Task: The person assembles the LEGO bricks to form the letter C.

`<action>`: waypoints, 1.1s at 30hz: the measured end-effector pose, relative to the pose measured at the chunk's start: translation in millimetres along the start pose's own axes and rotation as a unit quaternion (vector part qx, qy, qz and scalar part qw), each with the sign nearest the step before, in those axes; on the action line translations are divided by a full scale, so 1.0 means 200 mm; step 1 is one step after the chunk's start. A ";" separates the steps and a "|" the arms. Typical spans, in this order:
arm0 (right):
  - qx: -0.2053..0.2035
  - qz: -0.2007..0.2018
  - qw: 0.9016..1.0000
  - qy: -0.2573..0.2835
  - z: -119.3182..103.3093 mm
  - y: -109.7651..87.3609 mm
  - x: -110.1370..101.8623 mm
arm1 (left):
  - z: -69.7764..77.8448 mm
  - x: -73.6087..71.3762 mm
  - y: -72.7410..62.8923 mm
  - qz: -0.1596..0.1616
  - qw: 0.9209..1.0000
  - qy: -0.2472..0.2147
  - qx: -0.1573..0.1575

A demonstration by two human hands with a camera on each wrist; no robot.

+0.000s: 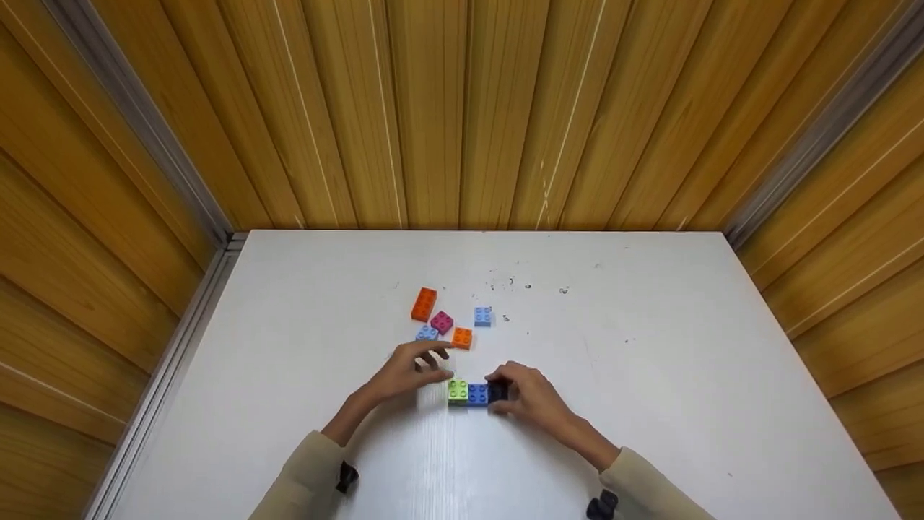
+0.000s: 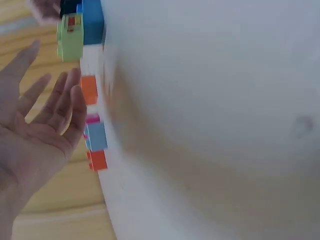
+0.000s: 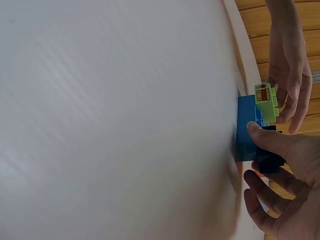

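A long blue brick (image 3: 245, 132) lies on the white table, its middle studs bare in the head view. On its left end sits a light green brick (image 1: 458, 391) with a small red print on its side. A black brick (image 3: 270, 159) is on the right end, pinched between the thumb and fingers of my right hand (image 1: 535, 396), the thumb also lying against the blue side. My left hand (image 1: 410, 373) hovers just left of the green brick, fingers loosely bent and holding nothing, its thumb tip close to that brick.
Behind my left hand lie loose bricks: an orange one (image 1: 462, 338), a magenta one (image 1: 442, 322), a light blue one (image 1: 426, 333) and a longer red-orange one (image 1: 424, 304). Another light blue brick (image 1: 483, 316) is slightly apart. Wood-look walls (image 1: 426, 115) enclose the table's back and sides.
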State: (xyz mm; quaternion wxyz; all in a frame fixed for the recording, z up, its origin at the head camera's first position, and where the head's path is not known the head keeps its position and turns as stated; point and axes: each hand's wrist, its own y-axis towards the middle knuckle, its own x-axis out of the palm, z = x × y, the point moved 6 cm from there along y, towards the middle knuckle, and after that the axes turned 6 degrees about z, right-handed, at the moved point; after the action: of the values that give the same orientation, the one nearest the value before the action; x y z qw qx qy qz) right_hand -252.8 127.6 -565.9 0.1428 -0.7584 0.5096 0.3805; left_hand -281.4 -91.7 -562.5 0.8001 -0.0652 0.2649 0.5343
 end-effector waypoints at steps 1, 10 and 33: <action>0.002 0.000 1.000 0.001 0.00 0.00 0.00 | -0.02 -0.03 0.01 0.030 0.999 -0.002 -0.010; 0.013 -0.003 1.000 0.008 0.01 0.00 0.00 | -0.16 -0.12 0.04 0.195 0.968 0.093 -0.127; -0.004 0.003 1.000 0.008 0.01 0.01 0.01 | -0.06 -0.05 0.03 0.148 0.973 0.093 -0.148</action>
State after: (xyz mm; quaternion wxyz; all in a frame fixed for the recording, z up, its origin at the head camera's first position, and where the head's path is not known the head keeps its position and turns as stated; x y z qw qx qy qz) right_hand -254.1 126.9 -567.2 0.1341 -0.7606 0.5113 0.3770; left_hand -292.9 -101.8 -567.6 0.6655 -0.1917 0.2628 0.6717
